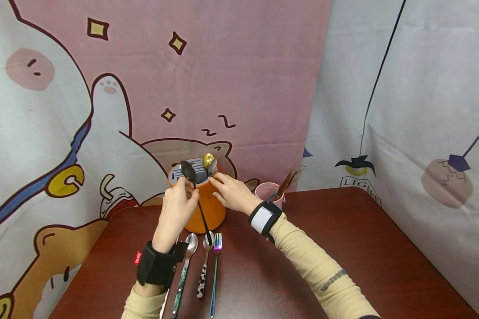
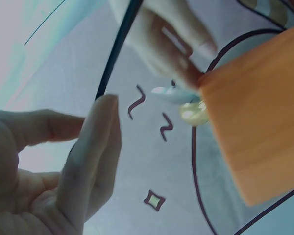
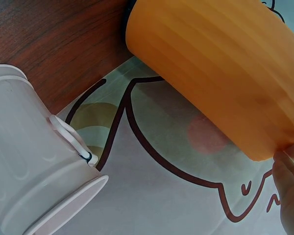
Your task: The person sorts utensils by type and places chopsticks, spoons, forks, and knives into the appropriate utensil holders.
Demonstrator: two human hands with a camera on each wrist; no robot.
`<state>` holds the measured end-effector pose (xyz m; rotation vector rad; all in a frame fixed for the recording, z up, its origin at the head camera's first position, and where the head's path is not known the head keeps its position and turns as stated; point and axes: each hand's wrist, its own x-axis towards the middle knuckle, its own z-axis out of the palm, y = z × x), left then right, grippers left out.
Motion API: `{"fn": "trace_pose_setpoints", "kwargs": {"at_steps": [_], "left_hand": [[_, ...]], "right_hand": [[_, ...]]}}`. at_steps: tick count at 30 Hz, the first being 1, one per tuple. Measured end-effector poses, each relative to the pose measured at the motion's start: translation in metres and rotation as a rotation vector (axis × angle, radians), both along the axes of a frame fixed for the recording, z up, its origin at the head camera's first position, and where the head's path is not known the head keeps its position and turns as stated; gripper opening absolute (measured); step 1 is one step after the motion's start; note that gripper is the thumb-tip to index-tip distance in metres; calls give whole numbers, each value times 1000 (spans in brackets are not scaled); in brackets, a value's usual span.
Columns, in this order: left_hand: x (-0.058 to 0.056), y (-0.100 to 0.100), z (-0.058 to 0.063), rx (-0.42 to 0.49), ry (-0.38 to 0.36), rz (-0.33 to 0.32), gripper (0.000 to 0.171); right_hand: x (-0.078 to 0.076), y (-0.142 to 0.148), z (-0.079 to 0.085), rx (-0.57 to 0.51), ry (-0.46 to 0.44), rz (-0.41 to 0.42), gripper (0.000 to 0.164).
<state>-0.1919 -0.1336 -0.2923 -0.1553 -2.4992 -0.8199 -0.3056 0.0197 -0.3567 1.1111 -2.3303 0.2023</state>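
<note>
My left hand pinches a long-handled black spoon, its bowl up and its thin handle slanting down in front of an orange utensil holder. The left wrist view shows the dark handle between thumb and fingers. My right hand touches the holder's rim with its fingertips, fingers fairly straight. Close to those fingertips, a gold spoon and a silver spoon stand in the holder. Its slotted grey-blue top is partly hidden by the black spoon and left hand.
On the brown table lie a teal-handled spoon, a cow-print-handled spoon and a rainbow fork. Another utensil is mostly hidden by the left forearm. A pink bucket with brown items stands right of the holder, before a cartoon curtain.
</note>
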Motion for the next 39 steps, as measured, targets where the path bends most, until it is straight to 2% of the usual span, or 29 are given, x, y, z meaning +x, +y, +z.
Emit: {"fn": "trace_pose_setpoints", "kwargs": {"at_steps": [6,16,21,31,35,39], "left_hand": [[-2,1,13,41,229,48,16],[-4,6,27,123,461,66,18],[-9,6,29,191,577,67,16],[-32,8,17,280,755,64,19],[-45,6,8,276,767,59,20],[-59,4,-4,253,740,46,18]], "right_hand": [[0,-1,2,19,-4,-16,44],[2,-1,3,30,-24,-21,44],[2,-1,4,31,-37,-23,45],[2,-1,3,28,-47,-22,45],[3,-1,3,19,-41,-11,45],[2,-1,3,22,-31,-15,44]]}}
